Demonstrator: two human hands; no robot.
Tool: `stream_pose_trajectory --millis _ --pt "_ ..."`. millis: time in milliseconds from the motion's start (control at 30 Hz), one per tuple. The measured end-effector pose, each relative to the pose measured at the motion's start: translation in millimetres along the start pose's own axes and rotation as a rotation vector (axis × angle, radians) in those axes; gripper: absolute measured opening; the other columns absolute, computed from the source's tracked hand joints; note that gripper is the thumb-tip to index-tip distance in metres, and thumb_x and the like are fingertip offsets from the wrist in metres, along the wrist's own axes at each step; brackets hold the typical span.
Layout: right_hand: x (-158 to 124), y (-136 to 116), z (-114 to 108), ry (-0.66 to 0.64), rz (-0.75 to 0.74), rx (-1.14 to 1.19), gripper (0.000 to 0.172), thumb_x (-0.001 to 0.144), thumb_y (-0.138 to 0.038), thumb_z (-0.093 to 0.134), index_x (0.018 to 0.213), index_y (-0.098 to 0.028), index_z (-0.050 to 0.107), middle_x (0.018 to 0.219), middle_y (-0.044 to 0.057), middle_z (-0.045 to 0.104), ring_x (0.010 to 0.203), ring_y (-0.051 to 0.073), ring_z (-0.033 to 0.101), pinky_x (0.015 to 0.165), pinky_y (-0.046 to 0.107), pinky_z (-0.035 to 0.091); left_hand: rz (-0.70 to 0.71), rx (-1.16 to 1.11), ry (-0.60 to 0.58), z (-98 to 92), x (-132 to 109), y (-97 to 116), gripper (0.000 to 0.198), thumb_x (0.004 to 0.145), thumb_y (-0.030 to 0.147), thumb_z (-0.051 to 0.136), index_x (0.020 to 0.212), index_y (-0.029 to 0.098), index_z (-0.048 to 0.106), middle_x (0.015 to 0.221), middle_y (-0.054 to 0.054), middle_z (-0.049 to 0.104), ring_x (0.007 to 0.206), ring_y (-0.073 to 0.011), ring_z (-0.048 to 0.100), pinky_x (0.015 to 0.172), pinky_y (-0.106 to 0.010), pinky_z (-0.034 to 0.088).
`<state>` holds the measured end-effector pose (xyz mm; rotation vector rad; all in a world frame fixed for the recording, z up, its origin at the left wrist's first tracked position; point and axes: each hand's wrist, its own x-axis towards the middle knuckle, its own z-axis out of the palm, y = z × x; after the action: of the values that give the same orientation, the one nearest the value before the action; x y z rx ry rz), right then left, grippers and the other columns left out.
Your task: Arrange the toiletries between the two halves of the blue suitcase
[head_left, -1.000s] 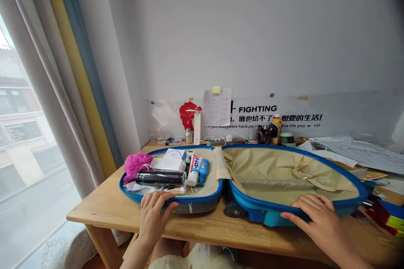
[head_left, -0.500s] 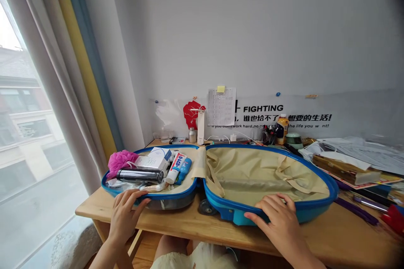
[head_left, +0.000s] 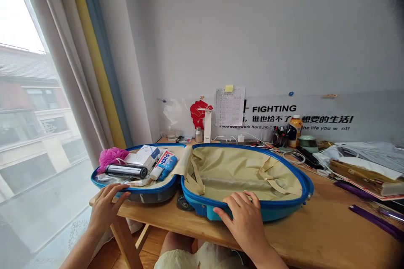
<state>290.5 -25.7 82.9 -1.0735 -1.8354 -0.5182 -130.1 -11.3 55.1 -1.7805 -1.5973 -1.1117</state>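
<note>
Open blue suitcase [head_left: 277,207] on wooden table [head_left: 318,214], both hands at near rim.

Left to right: left hand [head_left: 105,209] sits at the near rim of the left shell, fingers spread wide and holding nothing; contact with the rim can't be confirmed. That shell is packed: pink bath sponge [head_left: 110,157], black flask [head_left: 126,171], cotton swabs [head_left: 136,182], white box [head_left: 142,155], toothpaste tube [head_left: 160,165], blue bottle [head_left: 168,167]. Right shell shows only beige lining [head_left: 243,172] and straps [head_left: 271,185]. Right hand [head_left: 243,218] rests on its near rim, fingers curled over, moderately spread, holding nothing else. Good placement: hand near rim's middle steadies the shell. Keep the load clear of the hinge.
</note>
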Motion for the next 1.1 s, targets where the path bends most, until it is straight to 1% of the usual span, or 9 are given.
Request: stream_pose_trajectory --millis 100,233,400,500,633,767,933,1033,1100 --pt "-2 10 -6 -0.046 -0.059 -0.001 0.028 0.096 -0.039 0.041 0.088 -0.024 0.063 0.082 -0.001 0.068 0.082 0.014 0.060 0.097 0.034 0.029 -0.012 -0.014 -0.039 -3.1 1 2 0.043 0.087 0.061 0.044 0.091 0.027 0.070 0.093 -0.004 0.070 0.087 -0.0219 0.063 0.078 -0.033 0.051" --pt "-13 50 -22 -0.011 -0.156 -0.119 0.030 0.094 -0.043 0.042 0.109 -0.026 0.062 0.102 0.002 0.070 0.102 0.019 0.061 0.108 0.040 0.021 -0.078 -0.030 -0.113 -10.8 9 5 0.046 0.092 0.053 0.034 0.089 0.027 0.071 0.093 -0.002 0.071 0.091 -0.0201 0.064 0.080 -0.030 0.051" --pt "-37 112 -31 0.127 -0.088 -0.223 0.036 0.095 -0.041 0.035 0.116 -0.022 0.058 0.116 0.009 0.065 0.116 0.026 0.054 0.109 0.047 0.024 -0.232 0.037 -0.215 -22.6 36 -1 0.044 0.091 0.051 0.031 0.094 0.027 0.068 0.101 -0.002 0.069 0.078 -0.0170 0.065 0.066 -0.027 0.051" --pt "-49 131 -28 0.185 -0.029 -0.187 0.038 0.095 -0.038 0.032 0.120 -0.021 0.056 0.123 0.011 0.061 0.124 0.027 0.049 0.108 0.047 0.029 -0.210 0.094 -0.237 -23.9 59 -10 0.043 0.088 0.044 0.032 0.109 0.025 0.064 0.114 -0.006 0.065 0.088 -0.0195 0.065 0.078 -0.031 0.053" --pt "-54 133 -23 0.218 0.008 -0.142 0.039 0.096 -0.036 0.031 0.123 -0.022 0.054 0.129 0.012 0.057 0.132 0.029 0.043 0.109 0.050 0.029 -0.034 0.241 -0.430 -18.1 86 -26 0.042 0.077 0.027 0.041 0.112 0.024 0.064 0.121 -0.008 0.063 0.113 -0.0261 0.058 0.100 -0.042 0.044" --pt "-53 128 -24 0.222 0.008 -0.118 0.038 0.096 -0.034 0.032 0.125 -0.022 0.053 0.128 0.012 0.057 0.133 0.029 0.041 0.109 0.051 0.030 0.066 0.320 -0.585 -7.6 99 -40 0.047 0.063 0.019 0.052 0.107 0.027 0.066 0.118 -0.008 0.065 0.116 -0.0298 0.056 0.096 -0.045 0.046" --pt "-55 128 -28 0.171 0.021 -0.122 0.039 0.095 -0.034 0.032 0.128 -0.024 0.051 0.129 0.011 0.057 0.133 0.028 0.042 0.108 0.052 0.032 0.154 0.309 -0.618 2.5 106 -45 0.045 0.057 0.021 0.058 0.101 0.024 0.066 0.111 -0.012 0.068 0.110 -0.0324 0.060 0.089 -0.044 0.049" --pt "-55 127 -28 0.182 0.020 -0.116 0.037 0.095 -0.033 0.032 0.126 -0.024 0.052 0.129 0.010 0.057 0.133 0.027 0.042 0.108 0.050 0.032 0.160 0.218 -0.584 0.5 108 -45 0.037 0.061 0.036 0.056 0.094 0.022 0.066 0.104 -0.012 0.070 0.104 -0.0309 0.063 0.087 -0.042 0.050" --pt "-55 126 -28 0.187 0.020 -0.117 0.037 0.096 -0.032 0.032 0.126 -0.024 0.052 0.128 0.010 0.058 0.133 0.027 0.041 0.109 0.050 0.030 0.163 0.189 -0.557 -5.9 112 -43 0.043 0.064 0.048 0.052 0.095 0.021 0.066 0.103 -0.012 0.070 0.102 -0.0300 0.063 0.086 -0.042 0.050"
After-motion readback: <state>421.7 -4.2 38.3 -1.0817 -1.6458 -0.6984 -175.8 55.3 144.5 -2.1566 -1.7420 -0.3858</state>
